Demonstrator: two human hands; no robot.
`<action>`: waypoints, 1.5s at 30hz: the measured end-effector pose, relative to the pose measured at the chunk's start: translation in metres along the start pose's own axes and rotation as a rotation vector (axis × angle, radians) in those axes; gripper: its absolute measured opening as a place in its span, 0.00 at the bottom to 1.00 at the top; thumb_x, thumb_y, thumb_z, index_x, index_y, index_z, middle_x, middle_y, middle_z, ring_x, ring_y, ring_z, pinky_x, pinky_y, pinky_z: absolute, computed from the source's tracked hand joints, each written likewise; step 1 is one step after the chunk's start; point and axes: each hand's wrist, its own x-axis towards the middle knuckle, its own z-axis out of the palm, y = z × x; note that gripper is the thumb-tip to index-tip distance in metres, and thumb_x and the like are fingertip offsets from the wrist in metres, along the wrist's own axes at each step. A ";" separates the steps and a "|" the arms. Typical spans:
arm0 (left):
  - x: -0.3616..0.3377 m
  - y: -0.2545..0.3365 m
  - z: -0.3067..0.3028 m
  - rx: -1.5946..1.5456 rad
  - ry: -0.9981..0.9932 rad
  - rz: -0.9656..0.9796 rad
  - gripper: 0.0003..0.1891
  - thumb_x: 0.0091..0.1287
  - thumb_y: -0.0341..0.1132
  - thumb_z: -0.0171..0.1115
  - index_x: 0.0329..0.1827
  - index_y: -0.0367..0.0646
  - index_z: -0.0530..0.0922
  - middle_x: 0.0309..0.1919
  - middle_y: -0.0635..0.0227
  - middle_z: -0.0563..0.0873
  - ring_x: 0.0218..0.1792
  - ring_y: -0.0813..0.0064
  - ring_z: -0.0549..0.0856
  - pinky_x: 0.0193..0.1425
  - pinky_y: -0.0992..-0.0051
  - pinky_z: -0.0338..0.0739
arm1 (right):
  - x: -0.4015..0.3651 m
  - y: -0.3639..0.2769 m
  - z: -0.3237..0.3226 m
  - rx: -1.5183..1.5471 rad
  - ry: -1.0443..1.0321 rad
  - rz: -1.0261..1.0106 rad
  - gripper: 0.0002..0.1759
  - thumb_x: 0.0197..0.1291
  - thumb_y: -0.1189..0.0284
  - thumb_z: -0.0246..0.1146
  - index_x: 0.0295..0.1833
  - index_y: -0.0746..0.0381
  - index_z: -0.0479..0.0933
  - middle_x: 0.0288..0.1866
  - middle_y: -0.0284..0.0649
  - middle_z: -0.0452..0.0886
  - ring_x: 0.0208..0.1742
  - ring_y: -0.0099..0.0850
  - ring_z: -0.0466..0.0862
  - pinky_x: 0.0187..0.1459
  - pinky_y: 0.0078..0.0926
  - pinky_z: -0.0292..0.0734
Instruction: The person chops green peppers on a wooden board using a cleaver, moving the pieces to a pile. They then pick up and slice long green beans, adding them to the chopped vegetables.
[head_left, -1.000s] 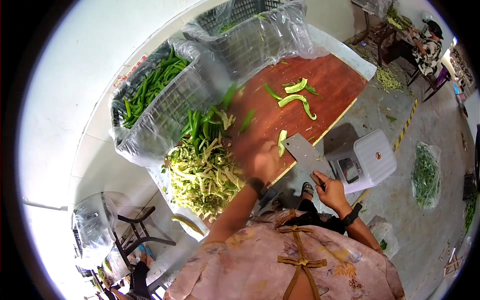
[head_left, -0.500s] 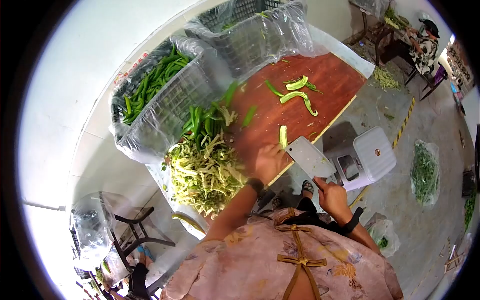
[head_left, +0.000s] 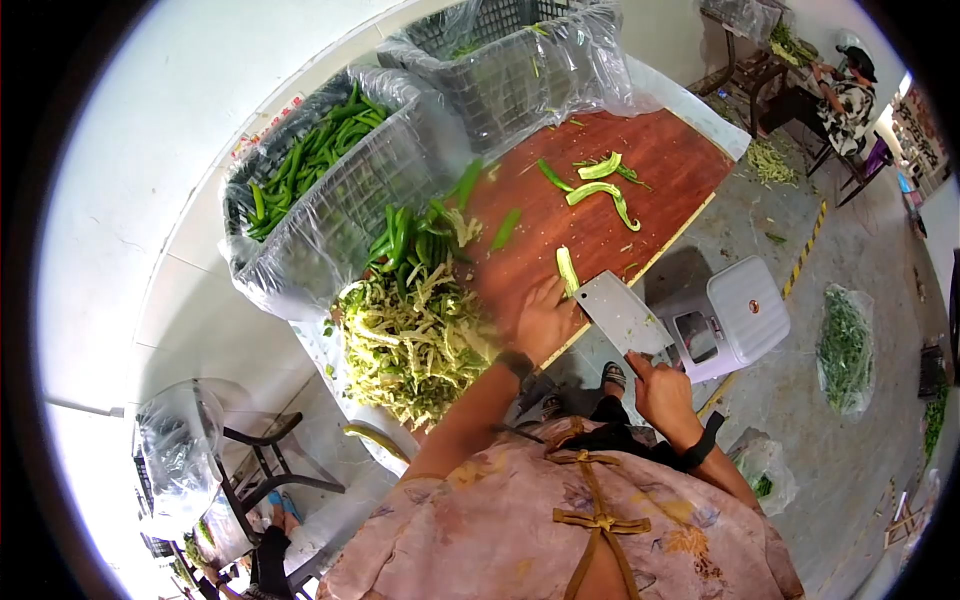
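Note:
My left hand (head_left: 543,322) is low over the red-brown cutting board (head_left: 660,150), fingers around the near end of a split green pepper (head_left: 567,268). In my right hand (head_left: 664,397) is the handle of a cleaver (head_left: 628,315). Its broad blade lies flat across the board's near edge, one corner close to the pepper and my left fingertips. Bits of pepper stick to the blade. Farther back on the board are more split peppers (head_left: 605,192), cut side up. Left of my left hand rises a heap of pale pepper cores (head_left: 410,345), with whole green peppers (head_left: 402,235) behind it.
A plastic-lined crate (head_left: 345,190) of green peppers stands at the back left, another lined crate (head_left: 510,80) beside it. Below the board's edge is a pale lidded bin (head_left: 748,312). A bag of greens (head_left: 847,345) lies on the floor. A person (head_left: 850,100) sits at the far right.
My left hand has come slightly forward to the near split pepper, which has tilted a little. The cleaver and my right hand have barely moved.

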 end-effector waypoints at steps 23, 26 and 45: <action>0.068 -0.054 -0.009 -0.047 -0.310 0.269 0.10 0.56 0.36 0.64 0.39 0.43 0.79 0.47 0.62 0.80 0.58 0.59 0.76 0.70 0.59 0.64 | -0.008 0.002 -0.014 0.047 -0.018 -0.031 0.21 0.56 0.69 0.63 0.58 0.57 0.78 0.25 0.53 0.79 0.25 0.49 0.80 0.28 0.43 0.75; 0.071 -0.043 -0.015 -0.057 -0.350 0.137 0.12 0.55 0.39 0.66 0.37 0.42 0.79 0.43 0.62 0.80 0.52 0.59 0.79 0.66 0.59 0.66 | -0.004 0.006 -0.016 0.037 -0.021 -0.051 0.20 0.58 0.67 0.63 0.57 0.57 0.78 0.24 0.52 0.78 0.24 0.49 0.80 0.27 0.43 0.74; 0.065 -0.033 0.011 -0.051 -0.177 0.011 0.10 0.57 0.39 0.62 0.36 0.44 0.83 0.39 0.67 0.82 0.48 0.64 0.78 0.51 0.67 0.76 | 0.002 0.020 -0.014 0.022 -0.091 -0.067 0.19 0.58 0.70 0.61 0.56 0.58 0.78 0.25 0.53 0.78 0.23 0.49 0.79 0.27 0.45 0.73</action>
